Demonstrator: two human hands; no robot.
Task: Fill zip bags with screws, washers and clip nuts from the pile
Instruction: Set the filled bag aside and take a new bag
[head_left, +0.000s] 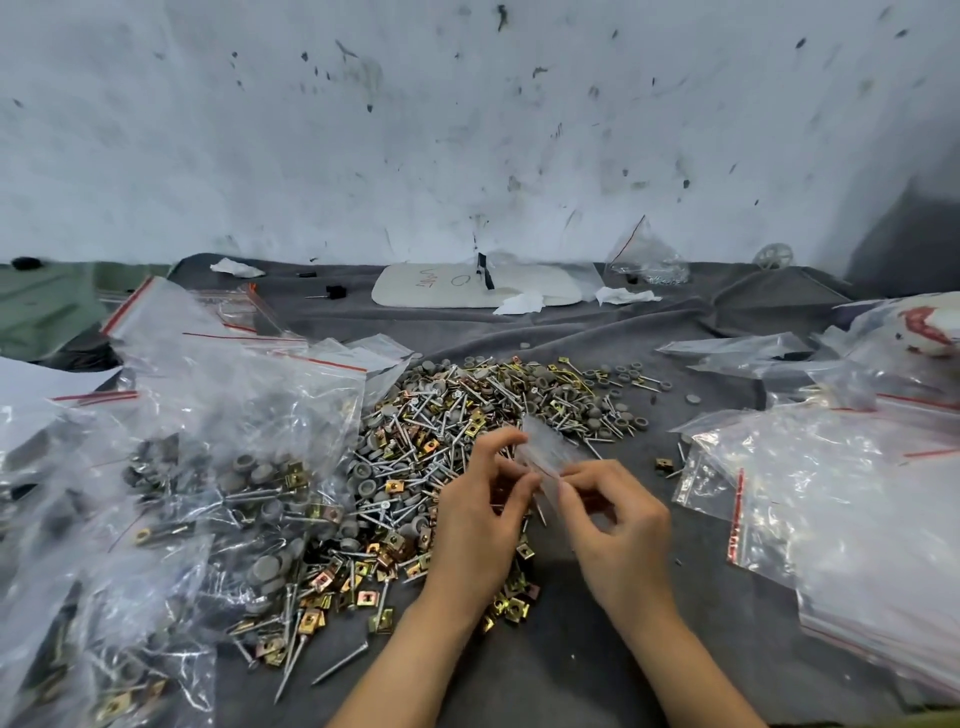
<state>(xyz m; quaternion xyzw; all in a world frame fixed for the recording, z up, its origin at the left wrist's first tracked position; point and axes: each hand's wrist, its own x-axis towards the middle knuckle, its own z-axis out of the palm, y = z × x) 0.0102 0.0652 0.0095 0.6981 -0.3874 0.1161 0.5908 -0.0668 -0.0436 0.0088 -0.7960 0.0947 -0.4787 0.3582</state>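
A mixed pile (457, 415) of long screws, grey washers and brass clip nuts lies on the grey cloth in the middle. Just above its near edge both hands hold one small clear zip bag (543, 452), which is blurred. My left hand (483, 514) pinches the bag's left side with thumb and fingers. My right hand (618, 519) pinches its right side. I cannot tell whether anything is inside the bag.
Filled zip bags (208, 493) are heaped on the left. A stack of empty zip bags (841, 493) with red seals lies on the right. A white board (467, 286), tissue scraps and a partly filled bag (649, 260) sit by the stained wall.
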